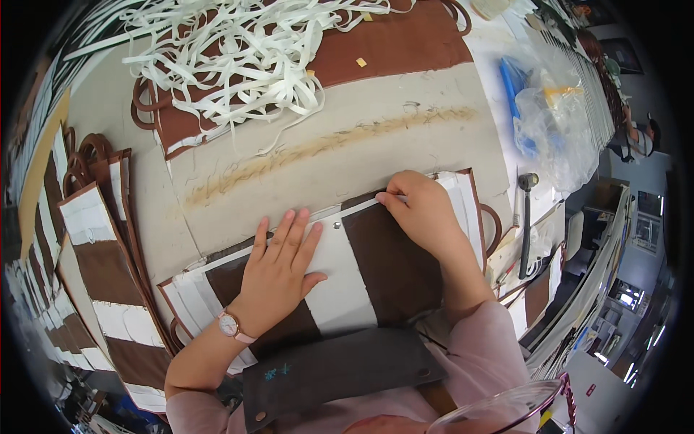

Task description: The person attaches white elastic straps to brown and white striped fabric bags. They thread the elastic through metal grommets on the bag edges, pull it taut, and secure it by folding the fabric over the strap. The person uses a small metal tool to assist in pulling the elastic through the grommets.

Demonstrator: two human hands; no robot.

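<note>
A striped brown-and-white bag panel (pixel 396 271) with brown edging lies in front of me, its lower part hidden under a dark flap (pixel 340 372). My left hand (pixel 278 278) rests flat on it, fingers spread toward the upper edge, a watch on the wrist. Along that upper edge runs a narrow white tape (pixel 359 207). My right hand (pixel 419 213) is closed, thumb and forefinger pinching the tape on the right half of the panel. A small metal snap (pixel 337 226) shows on the middle white stripe.
A tangled heap of white tape (pixel 238 61) covers part of a brown bag piece (pixel 405 43) at the far side. Striped bags with handles (pixel 112 271) stand at the left. A black-handled tool (pixel 526 224) and clear plastic bags (pixel 553 134) lie at the right.
</note>
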